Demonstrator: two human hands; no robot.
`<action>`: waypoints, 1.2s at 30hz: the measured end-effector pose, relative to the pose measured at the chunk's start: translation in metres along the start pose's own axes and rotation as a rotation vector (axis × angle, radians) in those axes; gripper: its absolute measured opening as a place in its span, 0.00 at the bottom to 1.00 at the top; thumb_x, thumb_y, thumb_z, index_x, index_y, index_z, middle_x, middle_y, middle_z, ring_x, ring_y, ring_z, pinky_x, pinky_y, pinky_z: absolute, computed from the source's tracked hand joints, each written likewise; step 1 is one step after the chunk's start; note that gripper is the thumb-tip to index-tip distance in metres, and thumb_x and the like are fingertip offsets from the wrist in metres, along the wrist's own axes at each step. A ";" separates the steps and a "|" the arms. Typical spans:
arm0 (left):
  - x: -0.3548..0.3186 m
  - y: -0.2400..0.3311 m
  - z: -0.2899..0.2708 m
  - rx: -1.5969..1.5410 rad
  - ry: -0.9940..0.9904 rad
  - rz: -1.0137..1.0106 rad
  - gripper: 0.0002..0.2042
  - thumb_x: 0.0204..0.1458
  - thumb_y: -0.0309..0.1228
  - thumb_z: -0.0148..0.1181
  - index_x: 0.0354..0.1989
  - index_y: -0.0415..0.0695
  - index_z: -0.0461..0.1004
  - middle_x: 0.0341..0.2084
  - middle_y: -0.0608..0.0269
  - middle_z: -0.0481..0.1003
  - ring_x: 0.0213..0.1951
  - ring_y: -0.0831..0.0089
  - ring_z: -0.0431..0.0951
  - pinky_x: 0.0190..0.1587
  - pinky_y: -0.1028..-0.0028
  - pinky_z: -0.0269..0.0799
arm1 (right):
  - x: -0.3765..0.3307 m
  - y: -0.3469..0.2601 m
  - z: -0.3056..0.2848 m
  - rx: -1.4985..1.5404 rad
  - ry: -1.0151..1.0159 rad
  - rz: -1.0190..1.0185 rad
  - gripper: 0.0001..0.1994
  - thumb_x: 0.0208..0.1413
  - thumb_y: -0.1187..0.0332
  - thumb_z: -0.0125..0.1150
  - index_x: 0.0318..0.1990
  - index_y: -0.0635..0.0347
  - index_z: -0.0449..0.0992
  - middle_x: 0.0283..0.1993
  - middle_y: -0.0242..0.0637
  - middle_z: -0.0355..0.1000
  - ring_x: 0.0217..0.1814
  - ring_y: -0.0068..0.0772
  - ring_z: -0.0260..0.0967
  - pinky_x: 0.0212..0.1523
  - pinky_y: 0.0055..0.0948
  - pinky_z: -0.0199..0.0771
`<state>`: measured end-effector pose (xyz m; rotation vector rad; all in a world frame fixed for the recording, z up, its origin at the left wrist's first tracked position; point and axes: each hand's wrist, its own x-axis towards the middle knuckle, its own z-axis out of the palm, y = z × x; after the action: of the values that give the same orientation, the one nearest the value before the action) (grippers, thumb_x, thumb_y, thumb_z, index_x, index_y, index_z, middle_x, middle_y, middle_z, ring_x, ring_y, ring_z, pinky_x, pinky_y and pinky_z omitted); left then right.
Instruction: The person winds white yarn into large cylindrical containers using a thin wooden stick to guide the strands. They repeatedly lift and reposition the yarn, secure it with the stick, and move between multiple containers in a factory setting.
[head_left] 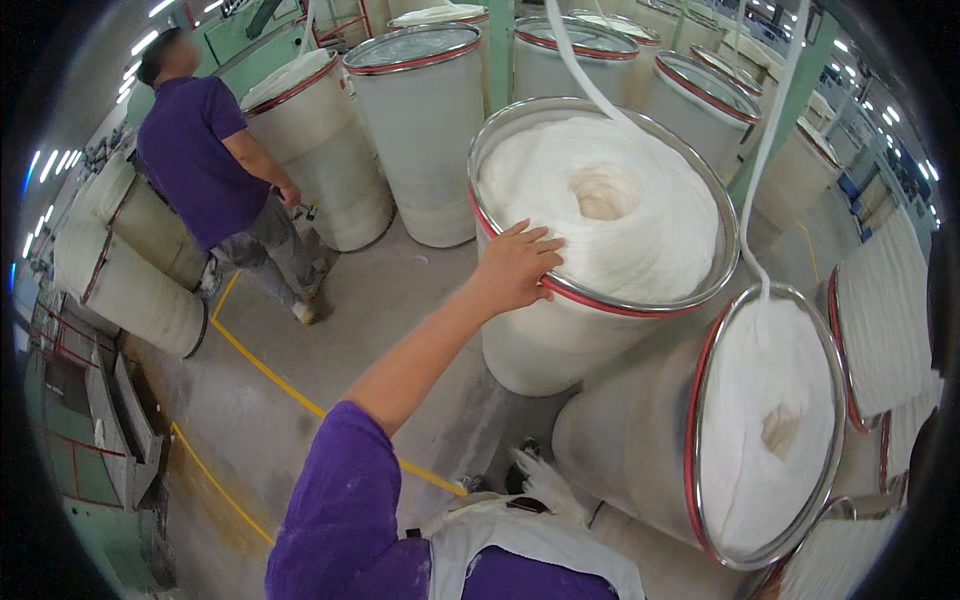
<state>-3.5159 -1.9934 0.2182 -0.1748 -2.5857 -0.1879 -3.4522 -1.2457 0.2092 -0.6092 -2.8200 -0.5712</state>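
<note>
My left hand (518,268) rests over the near-left part of the rim of a large sliver can (545,350), fingers hooked across its metal edge and red band. Thick coils of white sliver (640,240) fill this can, with a hole in the middle. From above, a white strand (578,70) runs down to the coils. Close on the right, a second full can (640,440) leans towards me, its white coils (750,410) facing up. Another strand (755,180) drops into it. My right hand is out of the picture.
Several more cans stand behind, including a tall pale one (420,140). At the left, a person in a purple shirt (195,150) stands beside cans. Yellow lines (290,385) mark the grey floor (400,310). Loose white fibres (545,480) show by my apron (490,530).
</note>
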 end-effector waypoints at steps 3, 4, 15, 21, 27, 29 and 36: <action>0.031 -0.013 0.022 -0.018 0.029 0.024 0.28 0.28 0.40 0.75 0.43 0.49 0.76 0.53 0.68 0.74 0.57 0.62 0.71 0.61 0.56 0.64 | 0.005 -0.025 -0.017 -0.045 -0.032 0.045 0.22 0.63 0.53 0.46 0.53 0.61 0.72 0.44 0.48 0.76 0.44 0.46 0.74 0.43 0.40 0.74; 0.042 -0.016 0.028 -0.013 0.032 0.028 0.28 0.28 0.41 0.75 0.43 0.49 0.76 0.53 0.67 0.74 0.57 0.62 0.71 0.61 0.56 0.65 | 0.006 -0.032 -0.022 -0.053 -0.042 0.059 0.22 0.63 0.53 0.46 0.52 0.61 0.73 0.43 0.47 0.76 0.44 0.45 0.74 0.42 0.39 0.74; 0.125 0.006 0.070 -0.230 0.018 0.092 0.40 0.35 0.45 0.73 0.58 0.43 0.65 0.64 0.54 0.59 0.65 0.58 0.59 0.65 0.53 0.54 | 0.016 -0.072 -0.042 -0.196 -0.028 0.010 0.19 0.66 0.61 0.42 0.52 0.69 0.71 0.44 0.45 0.75 0.40 0.31 0.76 0.34 0.26 0.77; 0.092 0.135 0.069 -0.852 -0.157 0.996 0.46 0.45 0.62 0.55 0.66 0.39 0.54 0.70 0.47 0.46 0.70 0.51 0.45 0.70 0.47 0.35 | 0.013 -0.113 -0.049 -0.174 -0.027 0.042 0.19 0.64 0.60 0.44 0.52 0.65 0.71 0.45 0.46 0.74 0.41 0.36 0.75 0.37 0.30 0.77; 0.119 0.157 0.109 -0.676 0.114 1.007 0.48 0.39 0.61 0.60 0.65 0.40 0.55 0.70 0.49 0.46 0.71 0.53 0.43 0.69 0.43 0.33 | -0.007 -0.177 -0.085 -0.001 -0.067 0.144 0.18 0.61 0.58 0.47 0.48 0.63 0.72 0.42 0.45 0.74 0.39 0.38 0.75 0.36 0.33 0.76; 0.135 0.138 0.121 -0.622 0.084 1.028 0.49 0.40 0.62 0.59 0.66 0.40 0.55 0.70 0.49 0.46 0.71 0.53 0.43 0.69 0.43 0.34 | -0.015 -0.194 -0.092 0.052 -0.090 0.167 0.18 0.60 0.57 0.48 0.47 0.63 0.72 0.41 0.44 0.74 0.39 0.39 0.75 0.35 0.34 0.75; 0.214 0.064 0.151 -0.297 -0.048 0.784 0.52 0.30 0.60 0.68 0.65 0.42 0.59 0.66 0.49 0.55 0.69 0.54 0.50 0.68 0.44 0.40 | -0.033 -0.230 -0.120 0.148 -0.163 0.094 0.18 0.59 0.56 0.50 0.46 0.62 0.73 0.42 0.44 0.74 0.39 0.42 0.74 0.36 0.36 0.75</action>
<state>-3.7639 -1.8867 0.2085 -1.2712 -2.3177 -0.2688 -3.5087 -1.5002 0.2332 -0.7867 -2.9300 -0.3053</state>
